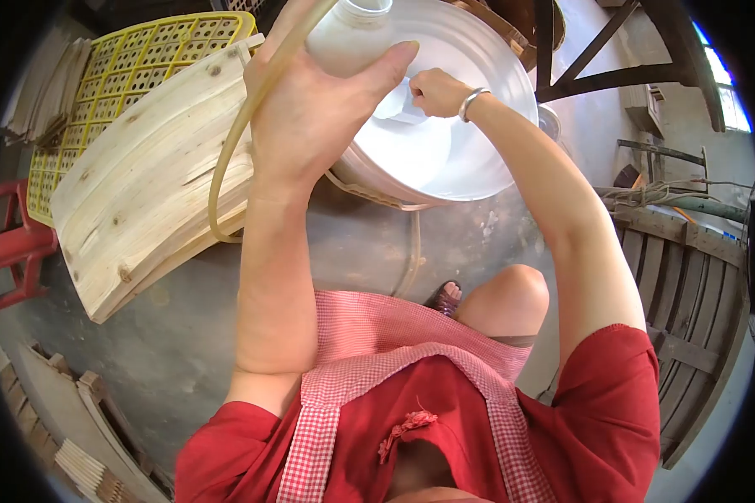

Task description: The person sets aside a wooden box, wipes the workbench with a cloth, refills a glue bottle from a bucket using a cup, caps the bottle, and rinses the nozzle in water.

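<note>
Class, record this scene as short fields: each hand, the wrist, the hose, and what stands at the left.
Left hand: holding a white bottle
Right hand: within the white tub's rim, closed on a white object, type unclear
Right wrist: silver bracelet
Hose: tan, crossing before the left hand
At left: wooden boards, yellow crate, red stool

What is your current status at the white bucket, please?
Left hand gripping white bottle. Right hand closed over white bucket, pale item against it, type unclear. Tan hose crossing in front of left hand.
</note>
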`<state>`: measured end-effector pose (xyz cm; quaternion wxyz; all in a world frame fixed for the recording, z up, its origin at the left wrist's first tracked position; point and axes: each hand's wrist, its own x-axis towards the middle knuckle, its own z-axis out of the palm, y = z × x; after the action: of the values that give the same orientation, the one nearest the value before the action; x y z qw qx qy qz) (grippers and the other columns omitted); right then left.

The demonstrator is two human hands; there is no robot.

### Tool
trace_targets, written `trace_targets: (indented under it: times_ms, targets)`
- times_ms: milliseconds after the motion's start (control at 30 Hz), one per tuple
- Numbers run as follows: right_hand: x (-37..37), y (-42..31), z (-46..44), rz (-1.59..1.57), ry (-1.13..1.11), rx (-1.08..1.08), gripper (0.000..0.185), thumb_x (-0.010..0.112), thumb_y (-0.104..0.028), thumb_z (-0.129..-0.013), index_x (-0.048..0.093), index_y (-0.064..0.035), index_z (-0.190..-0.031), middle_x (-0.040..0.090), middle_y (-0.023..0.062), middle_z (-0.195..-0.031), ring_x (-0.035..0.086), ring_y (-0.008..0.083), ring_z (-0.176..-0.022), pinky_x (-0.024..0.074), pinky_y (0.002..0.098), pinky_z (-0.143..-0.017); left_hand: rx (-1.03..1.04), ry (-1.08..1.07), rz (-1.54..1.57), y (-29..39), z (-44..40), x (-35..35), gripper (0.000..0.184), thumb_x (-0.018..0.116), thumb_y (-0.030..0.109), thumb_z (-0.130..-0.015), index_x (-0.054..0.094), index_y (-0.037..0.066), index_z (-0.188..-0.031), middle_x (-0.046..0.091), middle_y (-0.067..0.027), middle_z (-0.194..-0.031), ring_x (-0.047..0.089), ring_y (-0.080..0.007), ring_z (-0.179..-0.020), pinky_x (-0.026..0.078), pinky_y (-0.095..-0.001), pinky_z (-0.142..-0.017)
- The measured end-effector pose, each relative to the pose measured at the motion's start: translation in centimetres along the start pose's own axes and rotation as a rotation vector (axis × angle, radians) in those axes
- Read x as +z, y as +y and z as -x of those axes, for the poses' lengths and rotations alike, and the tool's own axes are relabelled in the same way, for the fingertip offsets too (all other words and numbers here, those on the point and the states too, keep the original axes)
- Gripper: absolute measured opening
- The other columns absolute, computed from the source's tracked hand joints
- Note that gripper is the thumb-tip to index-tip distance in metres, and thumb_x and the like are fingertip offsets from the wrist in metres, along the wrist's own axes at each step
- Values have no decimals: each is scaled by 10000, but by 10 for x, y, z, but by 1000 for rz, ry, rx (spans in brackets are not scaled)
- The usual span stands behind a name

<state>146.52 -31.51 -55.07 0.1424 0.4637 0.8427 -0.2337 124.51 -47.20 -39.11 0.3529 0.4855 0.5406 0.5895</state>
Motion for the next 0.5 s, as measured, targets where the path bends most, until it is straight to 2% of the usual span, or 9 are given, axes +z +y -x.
trace_targets:
  times_ms: [133, 233, 300, 333, 400, 433, 500]
  targets:
    - [10, -3, -18, -110, -59, 142, 170, 590, -71, -861, 554, 26, -726, 615, 142, -638, 702, 239, -635, 527, 376, -580, -25, -8, -53, -12, -2, 2, 425, 853, 108, -748, 631, 11, -1098, 699, -109, -962, 677, -189, -896, 550, -347, -789]
    - [20, -8, -28, -244, -134, 202, 177, 612, -89, -850, 547, 25, -731, 625, 138, -656, 702, 232, -633, 555, 387, -586, 72, 19, -66, -26, -6, 4, 419, 874, 186, -769, 658, 6, -1080, 719, -62, -941, 683, -142, -844, 557, -296, -767]
    - [27, -17, -32, -227, -203, 300, 141, 627, -105, -830, 612, 28, -788, 669, 162, -724, 701, 258, -622, 580, 394, -596, 33, 5, -126, -10, -6, 1, 445, 857, 113, -741, 633, 14, -1113, 701, -105, -972, 678, -195, -906, 545, -348, -802]
    - [29, -17, -35, -231, -202, 298, 141, 627, -105, -830, 612, 28, -788, 669, 162, -724, 701, 258, -622, 580, 394, -596, 33, 4, -131, -17, -7, 1, 445, 857, 113, -741, 633, 14, -1113, 701, -105, -972, 678, -195, -906, 545, -348, -802]
    - [36, -14, -46, 159, -203, 243, 160, 622, -95, -821, 681, 31, -900, 712, 223, -871, 720, 319, -737, 590, 408, -695, 71, -41, -75, -32, -10, 0, 387, 873, 189, -777, 668, -4, -1043, 717, -64, -932, 681, -142, -822, 554, -294, -747]
    - [44, -9, -52, 157, -204, 239, 160, 622, -95, -821, 681, 31, -900, 712, 223, -871, 720, 319, -737, 590, 408, -695, 69, -40, -78, -37, -10, -1, 387, 873, 189, -777, 668, -4, -1043, 717, -64, -932, 681, -142, -822, 554, -294, -747]
    - [56, -2, -57, 144, -89, 188, 219, 620, -83, -809, 706, 37, -971, 709, 267, -981, 708, 365, -895, 566, 437, -804, 53, -3, -142, -36, -9, -1, 366, 873, 182, -778, 679, -6, -1025, 718, -65, -911, 680, -138, -801, 556, -299, -731]
